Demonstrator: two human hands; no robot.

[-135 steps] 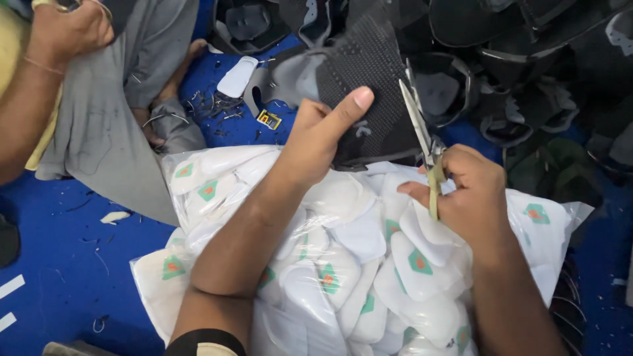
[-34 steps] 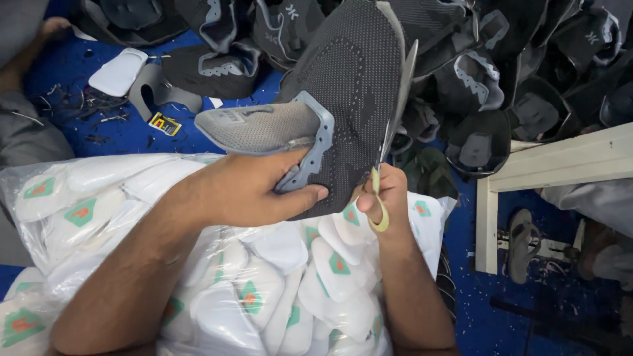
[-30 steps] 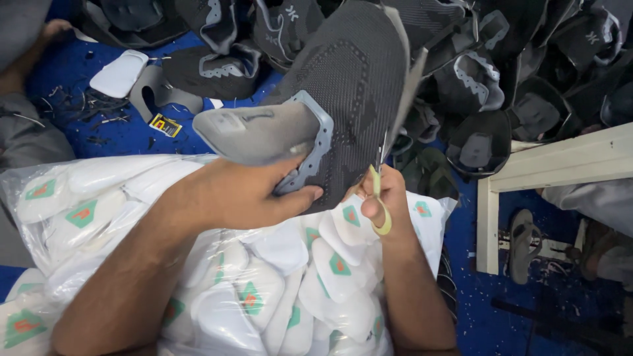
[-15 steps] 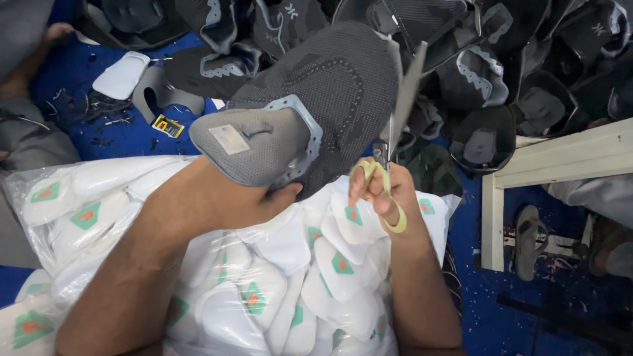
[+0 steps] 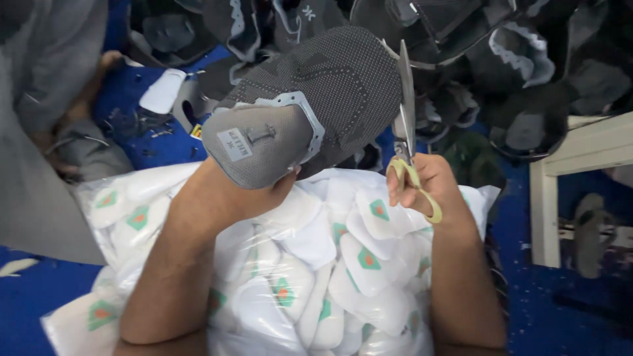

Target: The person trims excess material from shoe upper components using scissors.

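Blue floor [image 5: 46,300], left hand [image 5: 224,198] half-hidden under shoe upper [image 5: 310,105], right hand [image 5: 428,188] gripping scissors [image 5: 407,125]

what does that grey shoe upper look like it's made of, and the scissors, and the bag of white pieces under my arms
Shoe upper: seemingly knit mesh fabric, matte, going by its dotted weave; the pale trim around the tongue looks rubbery or synthetic. Scissors: dull grey metal blades, with yellowish handles, maybe plastic or coated. Bag: thin clear plastic film, glossy and wrinkled. The white insoles inside look like foam or fabric-topped padding; hard to tell which.
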